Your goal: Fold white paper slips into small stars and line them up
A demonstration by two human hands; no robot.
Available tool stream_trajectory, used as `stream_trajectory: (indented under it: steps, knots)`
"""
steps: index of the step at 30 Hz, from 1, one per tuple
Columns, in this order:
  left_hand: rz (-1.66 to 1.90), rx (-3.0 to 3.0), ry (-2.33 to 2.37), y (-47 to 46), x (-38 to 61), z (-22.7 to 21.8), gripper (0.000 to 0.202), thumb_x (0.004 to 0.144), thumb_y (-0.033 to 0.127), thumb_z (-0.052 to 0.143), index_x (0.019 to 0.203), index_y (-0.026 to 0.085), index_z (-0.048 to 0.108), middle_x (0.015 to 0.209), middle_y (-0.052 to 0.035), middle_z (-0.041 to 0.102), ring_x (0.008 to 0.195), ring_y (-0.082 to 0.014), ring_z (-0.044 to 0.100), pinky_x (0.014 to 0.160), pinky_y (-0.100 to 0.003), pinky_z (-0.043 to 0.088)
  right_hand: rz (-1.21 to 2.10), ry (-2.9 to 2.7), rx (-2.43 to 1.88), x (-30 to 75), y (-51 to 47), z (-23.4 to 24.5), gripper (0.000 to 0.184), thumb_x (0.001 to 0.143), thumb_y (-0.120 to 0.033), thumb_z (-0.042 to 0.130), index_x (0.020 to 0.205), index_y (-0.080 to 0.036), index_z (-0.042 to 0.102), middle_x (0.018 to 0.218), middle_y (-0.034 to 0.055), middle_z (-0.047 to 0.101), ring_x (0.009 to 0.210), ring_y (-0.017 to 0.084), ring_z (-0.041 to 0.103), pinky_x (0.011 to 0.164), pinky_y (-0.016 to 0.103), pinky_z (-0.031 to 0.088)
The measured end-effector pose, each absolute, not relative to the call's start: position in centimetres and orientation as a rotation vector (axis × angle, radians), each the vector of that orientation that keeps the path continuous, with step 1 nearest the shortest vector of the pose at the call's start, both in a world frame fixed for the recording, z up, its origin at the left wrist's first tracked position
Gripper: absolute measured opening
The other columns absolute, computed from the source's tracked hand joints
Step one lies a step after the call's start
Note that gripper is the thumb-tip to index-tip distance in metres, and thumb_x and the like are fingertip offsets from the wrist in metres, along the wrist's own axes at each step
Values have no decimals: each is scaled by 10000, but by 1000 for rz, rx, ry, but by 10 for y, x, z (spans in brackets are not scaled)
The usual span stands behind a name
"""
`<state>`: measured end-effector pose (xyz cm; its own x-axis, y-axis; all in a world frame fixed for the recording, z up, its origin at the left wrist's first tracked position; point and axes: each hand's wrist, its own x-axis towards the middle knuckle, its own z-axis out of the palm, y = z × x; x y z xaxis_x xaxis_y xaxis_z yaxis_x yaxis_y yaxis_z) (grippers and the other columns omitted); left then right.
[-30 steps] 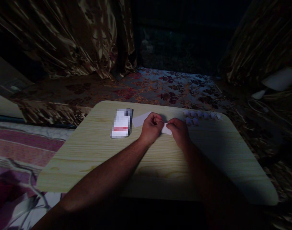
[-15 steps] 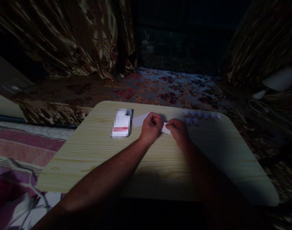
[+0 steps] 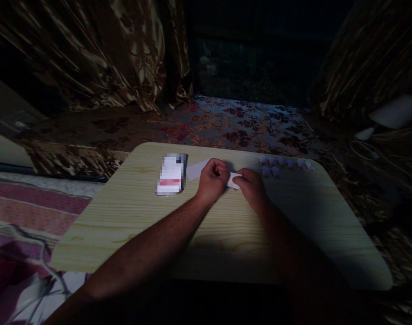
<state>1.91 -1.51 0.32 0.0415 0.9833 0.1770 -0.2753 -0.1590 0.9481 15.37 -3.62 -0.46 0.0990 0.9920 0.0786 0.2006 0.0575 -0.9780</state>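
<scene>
Left hand (image 3: 212, 180) and right hand (image 3: 250, 185) in pinching grip on small white paper strip (image 3: 233, 178), perhaps folded, above pale wood-grain tabletop (image 3: 226, 225), tiny folded paper pieces (image 3: 283, 163) just right of the strip

Very dim, grainy; table (image 3: 131, 212) faintly lit, surroundings dark, edges warped.

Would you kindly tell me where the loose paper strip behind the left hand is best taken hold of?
Likely the free left end of the paper strip, from the far side: it lies flat, its right end hidden behind the left hand.
</scene>
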Motion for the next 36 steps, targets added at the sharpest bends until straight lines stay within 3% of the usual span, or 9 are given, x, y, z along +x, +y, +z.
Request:
stream_trajectory:
  steps: [31,36]
  knots:
    - [1436,1152,879,-14,18,0,208,691,181,699,826,192,541,633,48,556,522,-74,457,505,-205,347,943,-1331,-1346,153,-38,0,83,672,-254,611,631,-182,618,523,-33,560,517,123,493,504,243,345]
    - [1462,1143,881,-12,18,0,212,697,193,700,824,193,531,615,56,543,508,-74,456,508,-209,361,986,-1310,-1354,153,-37,1,88,686,-259,600,702,-181,638,570,-25,601,540,135,541,522,245,385]
